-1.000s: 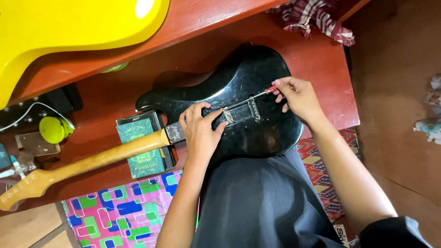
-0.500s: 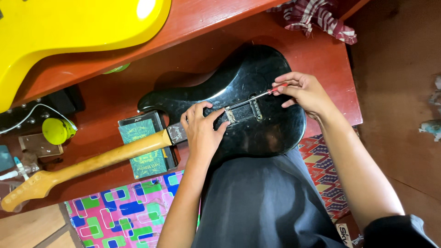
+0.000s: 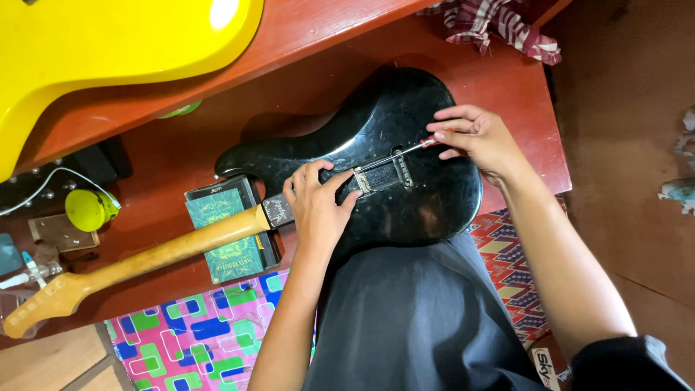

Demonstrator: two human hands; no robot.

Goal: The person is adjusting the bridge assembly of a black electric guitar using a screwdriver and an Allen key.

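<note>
A black electric guitar body (image 3: pixel 405 123) lies face down on a red-brown wooden table (image 3: pixel 507 80), its pale wooden neck (image 3: pixel 145 257) running to the lower left. My left hand (image 3: pixel 315 206) presses flat on the body beside the open rectangular cavity (image 3: pixel 384 175) in its back. My right hand (image 3: pixel 478 134) grips the red handle of a thin screwdriver (image 3: pixel 402 150), whose metal shaft slants down-left with its tip at the cavity's edge.
A yellow guitar body (image 3: pixel 108 51) rests on a raised shelf at upper left. A dark box with a green cover (image 3: pixel 224 232) props the neck. A yellow-green round thing (image 3: pixel 90 210), cables and small tools lie at left. A checked cloth (image 3: pixel 492 25) sits top right.
My right hand has shifted slightly right and up along the screwdriver handle. My left hand stays pressed on the guitar back.
</note>
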